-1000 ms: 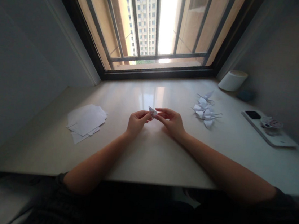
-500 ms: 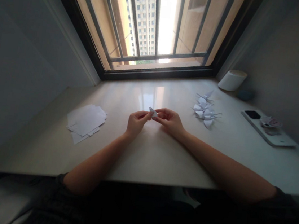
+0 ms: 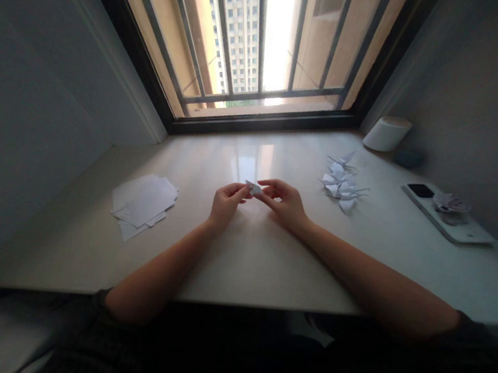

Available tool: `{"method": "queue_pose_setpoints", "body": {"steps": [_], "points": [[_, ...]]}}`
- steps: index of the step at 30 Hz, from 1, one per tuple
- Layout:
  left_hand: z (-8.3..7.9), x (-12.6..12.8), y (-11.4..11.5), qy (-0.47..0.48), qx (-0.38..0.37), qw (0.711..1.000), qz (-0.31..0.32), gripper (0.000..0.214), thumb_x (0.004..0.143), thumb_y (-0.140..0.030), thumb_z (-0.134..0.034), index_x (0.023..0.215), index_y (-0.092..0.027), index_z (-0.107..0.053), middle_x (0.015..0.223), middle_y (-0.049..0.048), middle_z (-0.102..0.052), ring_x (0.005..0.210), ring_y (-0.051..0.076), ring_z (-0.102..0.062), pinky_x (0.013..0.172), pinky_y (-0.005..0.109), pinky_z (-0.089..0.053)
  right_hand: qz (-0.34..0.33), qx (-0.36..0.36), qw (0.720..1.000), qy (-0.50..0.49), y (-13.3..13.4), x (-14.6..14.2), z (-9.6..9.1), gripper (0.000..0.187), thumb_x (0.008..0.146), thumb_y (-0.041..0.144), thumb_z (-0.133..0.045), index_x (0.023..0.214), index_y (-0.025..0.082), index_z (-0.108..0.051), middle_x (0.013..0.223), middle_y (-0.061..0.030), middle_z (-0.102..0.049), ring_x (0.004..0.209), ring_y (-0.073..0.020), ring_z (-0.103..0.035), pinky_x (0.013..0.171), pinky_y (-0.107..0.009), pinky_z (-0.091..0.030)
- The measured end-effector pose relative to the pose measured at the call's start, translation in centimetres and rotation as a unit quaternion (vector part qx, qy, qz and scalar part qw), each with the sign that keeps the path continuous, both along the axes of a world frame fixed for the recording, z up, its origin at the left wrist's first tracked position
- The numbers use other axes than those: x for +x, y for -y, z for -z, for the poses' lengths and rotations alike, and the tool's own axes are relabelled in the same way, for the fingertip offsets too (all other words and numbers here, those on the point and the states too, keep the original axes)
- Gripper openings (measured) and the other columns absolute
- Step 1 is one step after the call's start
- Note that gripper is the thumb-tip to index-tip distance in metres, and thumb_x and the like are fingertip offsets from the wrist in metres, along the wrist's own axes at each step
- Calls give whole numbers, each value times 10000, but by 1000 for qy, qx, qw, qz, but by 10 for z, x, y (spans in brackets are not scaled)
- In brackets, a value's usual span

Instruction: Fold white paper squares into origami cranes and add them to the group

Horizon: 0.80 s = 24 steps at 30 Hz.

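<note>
A small piece of folded white paper (image 3: 254, 188) is held between my two hands, above the middle of the white tabletop (image 3: 239, 270). My left hand (image 3: 229, 202) pinches its left end between thumb and fingers. From the other side my right hand (image 3: 284, 202) has its thumb against the paper's right end, with the index finger raised slightly off it. Several folded paper cranes (image 3: 344, 183) lie in a cluster to the right of my right hand. Off to the left of my left hand rests a loose stack of white paper sheets (image 3: 145, 201).
At the right lies a white phone (image 3: 461, 231) with a round grip on its back. A white cylindrical object (image 3: 386, 134) stands in the back right corner, beside a small dark item (image 3: 409, 158). A barred window with a dark frame (image 3: 266, 123) borders the far edge.
The folded paper has tilted flatter, its point turning from upward to the left. My right index finger has lifted a little from it; both arms stay in place.
</note>
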<state>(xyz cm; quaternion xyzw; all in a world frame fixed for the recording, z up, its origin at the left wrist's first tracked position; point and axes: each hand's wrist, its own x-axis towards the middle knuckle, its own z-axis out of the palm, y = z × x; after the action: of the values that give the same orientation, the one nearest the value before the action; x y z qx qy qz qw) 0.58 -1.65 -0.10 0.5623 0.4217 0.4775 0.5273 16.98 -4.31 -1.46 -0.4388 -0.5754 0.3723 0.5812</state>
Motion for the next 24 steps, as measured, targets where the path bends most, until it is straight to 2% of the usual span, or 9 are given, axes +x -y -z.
{"method": "queue_pose_setpoints", "body": {"steps": [2,5,9,11,16,24], "points": [[0,0,0,12,-11,1000,-2,336,698,-495,-715,787,-172,-733,750,42,-709,715,153,-648,673,263,-475,29,46,998,41,2,0,-1,320,760,442,-710,1000,230,-717,795,-27,-701,703,-151,-622,638,-296,-489],[-1,0,0,28,-29,999,11,334,684,-482,-733,790,-164,-725,753,45,-711,716,158,-662,706,279,-485,36,102,990,88,3,2,-3,279,827,420,-648,1043,262,-724,841,-39,-685,732,-153,-606,656,-308,-506],[-2,1,1,47,-52,997,23,331,677,-467,-746,783,-155,-711,735,45,-708,719,163,-665,729,295,-499,23,139,983,117,2,5,-2,385,763,410,-725,1125,283,-696,869,-40,-666,723,-153,-591,652,-315,-514],[-2,1,1,51,-59,997,23,329,679,-462,-747,784,-153,-705,734,45,-709,723,165,-667,722,291,-502,28,147,980,134,1,6,-1,418,750,394,-741,1149,284,-684,893,-46,-667,735,-156,-591,654,-319,-515],[-3,1,2,32,-49,998,17,336,685,-480,-741,766,-159,-684,733,45,-712,726,169,-677,693,279,-496,62,148,974,161,1,5,2,353,799,363,-699,1145,295,-687,887,-47,-681,744,-166,-599,671,-336,-521],[-3,1,4,21,-47,999,4,363,675,-510,-738,747,-159,-675,725,53,-710,728,173,-674,689,286,-497,59,163,971,165,2,5,1,372,810,322,-693,1180,337,-661,945,-44,-688,825,-183,-618,697,-340,-533]]}}
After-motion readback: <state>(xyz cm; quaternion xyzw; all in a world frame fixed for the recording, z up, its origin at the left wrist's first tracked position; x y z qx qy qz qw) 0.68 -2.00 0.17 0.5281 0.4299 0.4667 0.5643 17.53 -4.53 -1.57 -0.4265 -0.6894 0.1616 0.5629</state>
